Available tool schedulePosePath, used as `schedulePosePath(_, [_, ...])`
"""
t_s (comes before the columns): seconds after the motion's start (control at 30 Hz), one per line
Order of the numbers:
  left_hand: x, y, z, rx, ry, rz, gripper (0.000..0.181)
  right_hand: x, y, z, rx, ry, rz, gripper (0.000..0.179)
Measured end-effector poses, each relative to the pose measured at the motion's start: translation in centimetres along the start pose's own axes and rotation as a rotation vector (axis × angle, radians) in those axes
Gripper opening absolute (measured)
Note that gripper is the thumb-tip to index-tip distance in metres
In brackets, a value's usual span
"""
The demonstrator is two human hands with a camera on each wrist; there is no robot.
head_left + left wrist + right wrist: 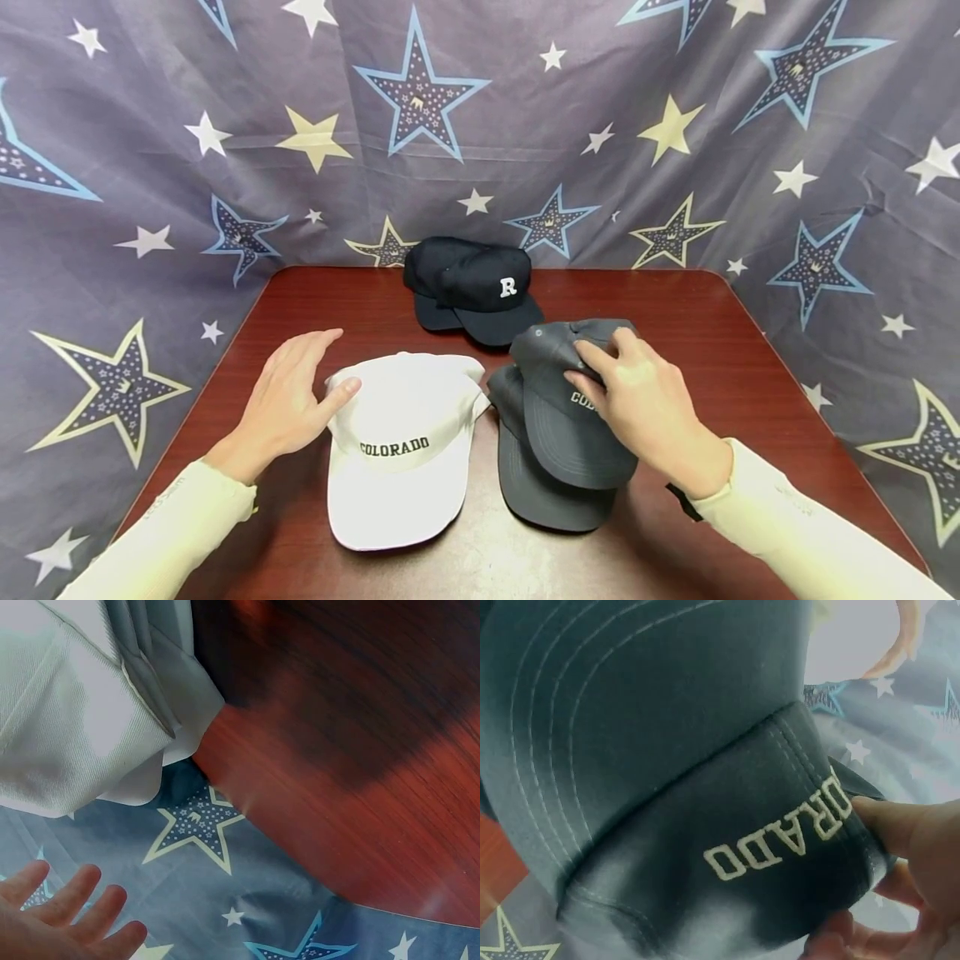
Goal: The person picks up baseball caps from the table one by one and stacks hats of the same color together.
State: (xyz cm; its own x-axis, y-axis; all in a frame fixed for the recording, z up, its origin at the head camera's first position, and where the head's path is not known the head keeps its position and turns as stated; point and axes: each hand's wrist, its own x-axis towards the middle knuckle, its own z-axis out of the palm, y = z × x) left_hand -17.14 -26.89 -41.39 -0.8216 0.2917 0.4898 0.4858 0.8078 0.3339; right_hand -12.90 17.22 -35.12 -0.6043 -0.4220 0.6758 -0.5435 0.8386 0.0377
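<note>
My right hand (648,400) pinches the crown of a dark grey cap (570,446) between thumb and fingers. Pale COLORADO lettering runs across its front, partly covered by the hand in the head view; in the right wrist view, the cap (675,787) shows stitched brim lines. Beneath it lies a second dark grey cap (551,508), mostly overlapped. To the left rests white headwear (405,400) marked COLORADO in dark letters; folded layers show at its edge in the left wrist view. Beside it, my left hand (292,396) has its fingers extended, gripping nothing.
Two black caps (487,279) overlap at the back of the reddish-brown table (322,304), the front one bearing a white R. Behind the table hangs a grey cloth (510,125) printed with stars, which also spreads along both sides.
</note>
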Motion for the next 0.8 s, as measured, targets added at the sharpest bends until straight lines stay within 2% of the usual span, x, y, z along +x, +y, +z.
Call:
schedulePosePath(0.2, [0.0, 0.1, -0.1, 0.004, -0.002, 0.009, 0.071, -0.1, -1.0, 1.8, -0.060, 0.001, -0.050, 0.044])
schedulePosePath(0.37, [-0.1, 0.0, 0.0, 0.009, -0.012, -0.003, 0.072, -0.4, -0.8, 1.8, -0.051, -0.114, -0.058, 0.054])
schedulePosePath(0.63, [0.0, 0.0, 0.1, 0.008, -0.005, 0.003, 0.072, -0.4, 1.0, -0.4, 0.052, -0.338, 0.070, 0.054])
schedulePosePath(0.7, [-0.1, 0.0, 0.1, 0.008, -0.001, 0.008, 0.072, -0.6, 1.4, -0.4, 0.093, -0.368, 0.084, 0.058])
schedulePosePath(0.8, [-0.2, 0.0, 0.1, 0.003, 0.002, 0.017, 0.072, -1.0, 1.5, 0.2, 0.126, -0.354, 0.096, 0.063])
